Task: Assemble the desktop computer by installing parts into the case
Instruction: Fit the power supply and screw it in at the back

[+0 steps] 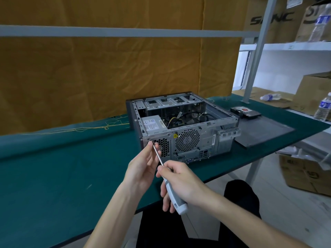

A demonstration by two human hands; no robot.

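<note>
Grey screwdriver (pixel 176 194) gripped (right hand (pixel 180 183)) — fingers curled.

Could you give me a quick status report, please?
Right hand grips screwdriver. Left hand steadies its tip at case rear. Nothing blocking.

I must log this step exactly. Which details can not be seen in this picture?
- Head view: the screw at the silver screwdriver tip is hidden by the left hand fingertips.
- The text on the grey power supply label is too small.
- The grey metal computer case floor is hidden by tangled cables.
</note>
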